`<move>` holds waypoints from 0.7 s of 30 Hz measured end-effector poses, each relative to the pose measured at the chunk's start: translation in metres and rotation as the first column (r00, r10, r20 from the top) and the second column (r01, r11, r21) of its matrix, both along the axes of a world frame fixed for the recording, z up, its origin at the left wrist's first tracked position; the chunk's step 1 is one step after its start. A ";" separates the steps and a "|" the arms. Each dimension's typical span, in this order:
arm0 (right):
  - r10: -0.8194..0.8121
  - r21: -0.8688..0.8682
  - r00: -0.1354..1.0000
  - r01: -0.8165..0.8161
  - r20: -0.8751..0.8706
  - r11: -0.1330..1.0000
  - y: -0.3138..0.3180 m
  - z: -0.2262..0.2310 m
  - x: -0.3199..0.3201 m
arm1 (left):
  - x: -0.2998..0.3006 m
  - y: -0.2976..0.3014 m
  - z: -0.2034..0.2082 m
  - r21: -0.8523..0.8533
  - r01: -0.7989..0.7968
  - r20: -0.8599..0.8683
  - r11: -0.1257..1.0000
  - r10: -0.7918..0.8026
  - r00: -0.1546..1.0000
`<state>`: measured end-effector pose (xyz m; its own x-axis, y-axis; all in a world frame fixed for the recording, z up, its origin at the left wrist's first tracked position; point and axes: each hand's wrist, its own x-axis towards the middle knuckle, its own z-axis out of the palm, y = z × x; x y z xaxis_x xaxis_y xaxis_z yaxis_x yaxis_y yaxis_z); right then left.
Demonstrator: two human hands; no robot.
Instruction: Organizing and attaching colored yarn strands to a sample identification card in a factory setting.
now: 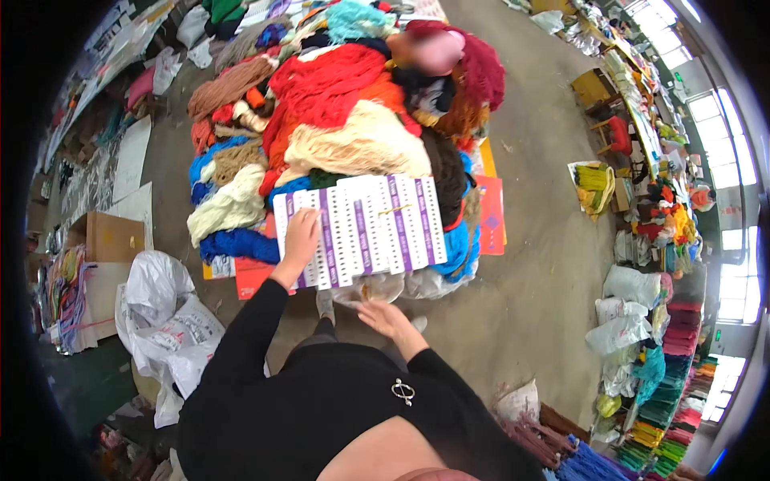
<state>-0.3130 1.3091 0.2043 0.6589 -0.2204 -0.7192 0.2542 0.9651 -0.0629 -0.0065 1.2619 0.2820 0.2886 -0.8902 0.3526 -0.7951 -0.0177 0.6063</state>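
Note:
White cards with purple stripes and rows of dark holes (373,232) lie side by side at the near edge of a yarn-covered table. Over their left part is my left hand (300,238), its fingers drawn together near the card; whatever they hold is too small to make out. A thin yellow strand (395,210) rests across the cards on the right. Just below the near edge, my right hand (388,319) is open with its fingers stretched to the left, beside a clear plastic bag (378,289).
Behind the cards rise heaped yarn skeins: cream (361,144), red (329,84), white (228,200) and blue (238,247). White plastic sacks (172,313) and a cardboard box (116,236) stand at the left. Shelves with coloured yarn (674,361) line the right, past the concrete floor (533,240).

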 end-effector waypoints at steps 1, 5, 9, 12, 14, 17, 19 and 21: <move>-0.021 0.009 1.000 0.021 -0.016 1.000 0.002 -0.003 -0.026 | -0.013 0.015 0.002 0.031 -0.051 -0.014 0.998 0.052 0.999; -0.092 -0.069 0.964 0.077 -0.250 0.995 0.008 -0.006 -0.148 | -0.080 0.061 0.012 -0.044 -0.281 -0.032 0.959 0.280 0.959; -0.215 -0.106 0.944 0.194 -0.249 0.975 0.028 -0.086 -0.375 | -0.173 0.042 0.021 -0.075 -0.419 -0.132 0.905 0.408 0.904; -0.263 -0.074 0.906 0.253 -0.333 0.965 0.041 -0.092 -0.533 | -0.206 0.066 -0.050 0.118 -0.914 -0.291 0.388 0.893 0.342; -0.272 -0.026 0.801 0.306 -0.534 0.952 0.025 -0.065 -0.601 | -0.206 0.063 -0.079 0.508 -0.860 -0.545 0.052 0.792 -0.274; -0.328 -0.072 0.707 0.366 -0.627 0.928 0.012 -0.035 -0.705 | -0.207 0.032 -0.091 0.477 -0.829 -0.864 0.291 0.327 -0.382; -0.354 -0.098 0.689 0.382 -0.632 0.919 -0.033 -0.043 -0.722 | -0.158 0.053 -0.090 0.359 -0.793 -0.932 0.492 0.138 -0.336; -0.367 -0.125 0.678 0.379 -0.637 0.917 -0.068 -0.052 -0.765 | -0.152 0.029 -0.080 0.408 -0.801 -0.910 0.439 0.125 -0.395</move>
<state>-1.0777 1.2410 0.1526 -0.0898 -0.3313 -0.9392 0.4986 0.8014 -0.3304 -0.1589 1.2904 0.2016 0.7576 -0.0407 -0.6514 0.6012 0.4321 0.6722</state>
